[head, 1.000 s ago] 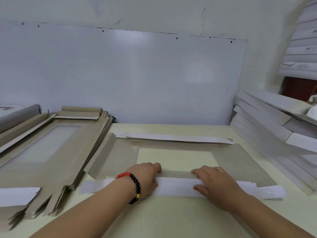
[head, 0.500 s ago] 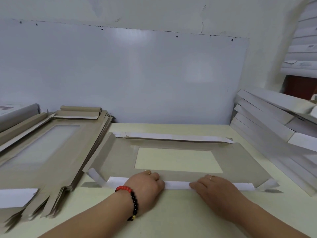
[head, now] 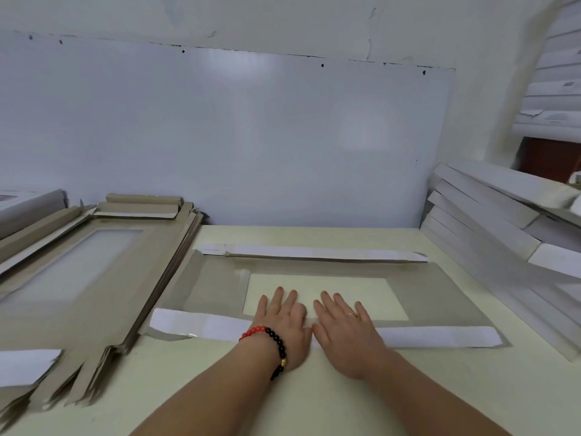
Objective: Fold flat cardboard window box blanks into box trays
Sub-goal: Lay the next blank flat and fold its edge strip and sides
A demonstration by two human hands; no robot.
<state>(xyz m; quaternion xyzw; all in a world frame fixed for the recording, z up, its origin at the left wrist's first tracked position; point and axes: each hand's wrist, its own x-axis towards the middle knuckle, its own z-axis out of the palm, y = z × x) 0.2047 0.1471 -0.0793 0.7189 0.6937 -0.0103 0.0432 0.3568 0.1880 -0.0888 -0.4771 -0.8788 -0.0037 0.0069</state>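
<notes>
The blank (head: pixel 440 297) lies flat mid-bench, near flap (head: pixel 434 336) folded over it. Left hand (head: pixel 284 322) and right hand (head: pixel 344 328) press that flap side by side, fingers straight, holding nothing. Bare bench (head: pixel 314 404) lies in front; a blank stack (head: pixel 94 294) crowds the left edge, trays (head: pixel 503 221) the right, both cut off.

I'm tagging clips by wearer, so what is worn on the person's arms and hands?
Both forearms are bare, no sleeves in view. The left hand has a wrist bracelet of red and black beads with one gold bead, plus a thin ring. The right hand wears a thin gold-coloured ring.
</notes>
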